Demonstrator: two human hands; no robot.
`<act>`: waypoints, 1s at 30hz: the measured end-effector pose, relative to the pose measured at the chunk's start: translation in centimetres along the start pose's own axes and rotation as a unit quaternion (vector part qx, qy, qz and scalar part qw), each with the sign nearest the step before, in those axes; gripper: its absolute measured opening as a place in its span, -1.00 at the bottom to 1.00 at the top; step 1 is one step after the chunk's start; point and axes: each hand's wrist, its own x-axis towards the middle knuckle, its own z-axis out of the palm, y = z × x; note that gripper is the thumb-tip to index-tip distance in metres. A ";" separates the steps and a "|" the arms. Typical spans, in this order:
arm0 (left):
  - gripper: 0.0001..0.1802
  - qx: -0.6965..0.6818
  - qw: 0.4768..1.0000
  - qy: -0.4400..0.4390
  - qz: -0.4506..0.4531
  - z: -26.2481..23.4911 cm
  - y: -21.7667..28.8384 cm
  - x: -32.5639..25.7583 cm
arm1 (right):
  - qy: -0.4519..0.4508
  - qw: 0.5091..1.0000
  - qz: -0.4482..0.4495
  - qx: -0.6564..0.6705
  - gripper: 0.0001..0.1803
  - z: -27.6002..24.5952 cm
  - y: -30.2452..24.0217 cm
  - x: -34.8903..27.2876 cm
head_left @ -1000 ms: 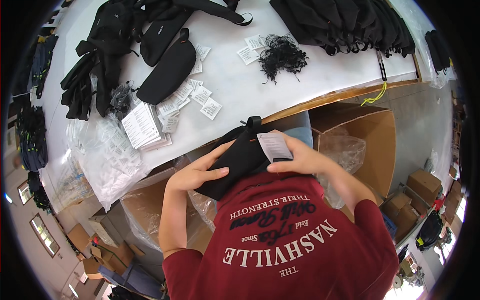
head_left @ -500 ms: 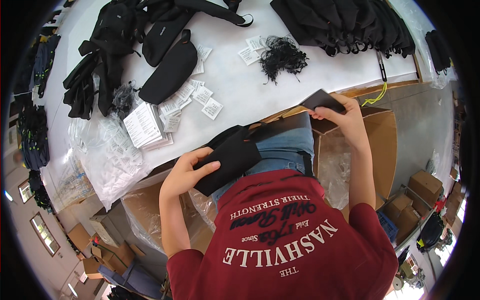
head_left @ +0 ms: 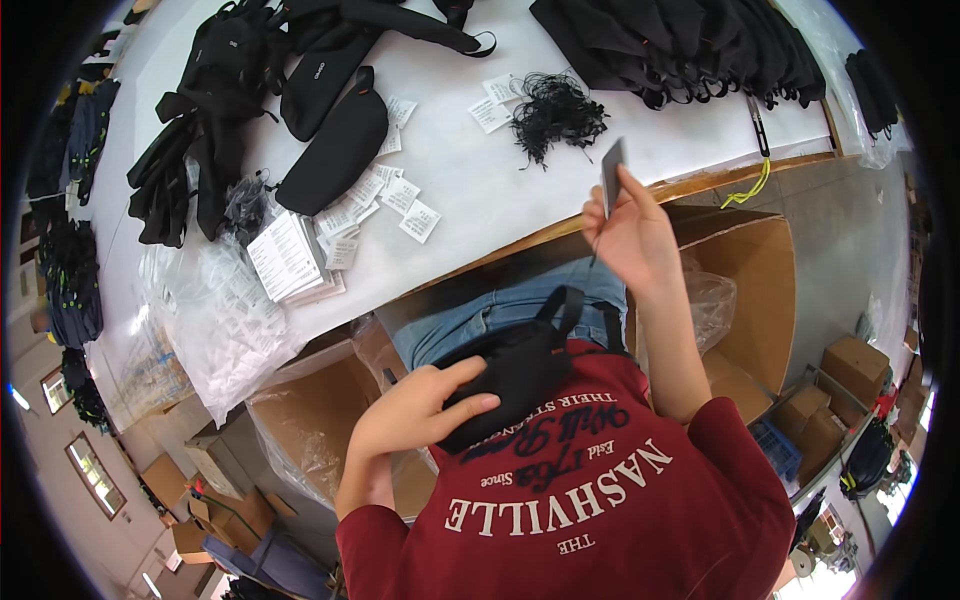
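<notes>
My left hand point(head_left: 425, 408) grips a small black fabric bag point(head_left: 525, 378) against my red shirt, thumb on the near side. A short black loop stands up at the bag's right end. Raised by the table's front edge, my right hand point(head_left: 640, 240) pinches a dark grey hang tag point(head_left: 612, 180), seen at a steep angle. A thin dark cord seems to trail below that hand. Beyond it on the white table point(head_left: 450, 260) lies a tangle of black cords point(head_left: 558, 115), with white printed labels point(head_left: 490, 112) beside it.
Black bags point(head_left: 335, 150) lie at the table's left, near loose labels and a stack of printed papers point(head_left: 285, 258). A row of black bags point(head_left: 690, 50) fills the far right, with a yellow-corded tool point(head_left: 760, 140) close by. Below the table edge stand open cardboard boxes point(head_left: 750, 300).
My left hand has brought the bag right and closer to my body. My right hand has moved left, turning the tag from flat to nearly upright.
</notes>
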 end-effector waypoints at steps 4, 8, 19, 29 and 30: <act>-0.71 0.023 1.000 -0.014 -0.005 0.5 0.8 -0.1 | 0.006 0.996 0.052 -0.079 -0.65 1.0 2.6 -1.5; -0.72 0.022 0.999 -0.011 -0.024 0.8 1.2 -0.4 | -0.036 0.986 0.046 -0.159 -0.59 1.3 3.7 -2.6; -0.71 0.040 0.998 0.058 0.002 0.4 1.6 -0.8 | -0.010 0.964 -0.015 -0.267 -0.66 2.0 4.2 -2.7; -0.80 0.206 0.967 0.145 0.034 -1.1 1.6 0.5 | -0.139 0.697 -0.218 -0.669 -0.74 5.9 -2.3 -4.7; -0.79 0.239 0.951 0.179 0.085 -0.9 1.9 1.0 | -0.193 0.623 -0.227 -0.723 -0.72 6.8 -2.1 -5.2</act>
